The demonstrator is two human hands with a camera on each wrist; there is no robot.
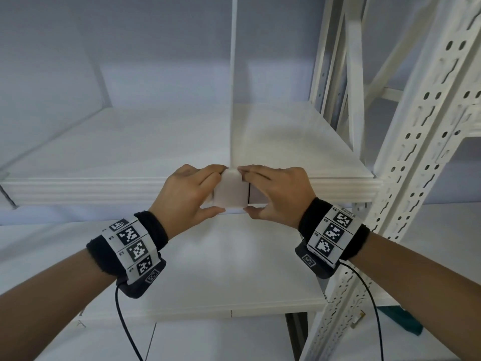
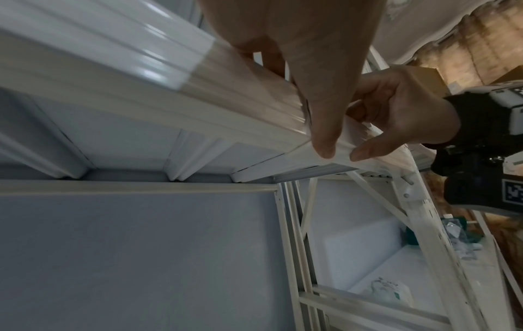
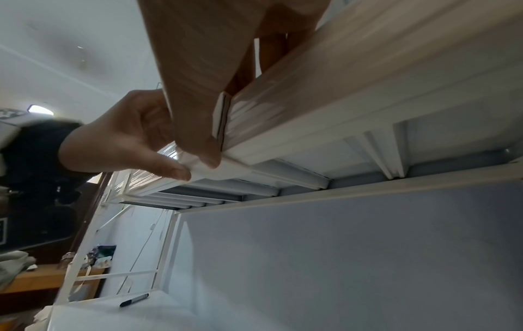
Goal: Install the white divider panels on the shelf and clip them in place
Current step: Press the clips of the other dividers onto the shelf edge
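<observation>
At the front edge of the shelf (image 1: pixel 104 188), a cloudy, half-clear plastic clip (image 1: pixel 231 190) with a rounded top sits over the ribbed white metal lip, exactly where the thin white divider panel (image 1: pixel 233 82) stands upright on the shelf; the panel's top is cut off by the frame. The left hand (image 1: pixel 187 194) and the right hand (image 1: pixel 277 194) both grasp this clip, fingers curled on top and thumbs pressing from under the lip, so the fingertips on the shelf are partly hidden. Beside them rises the perforated steel post (image 1: pixel 416 152), smooth and painted white.
</observation>
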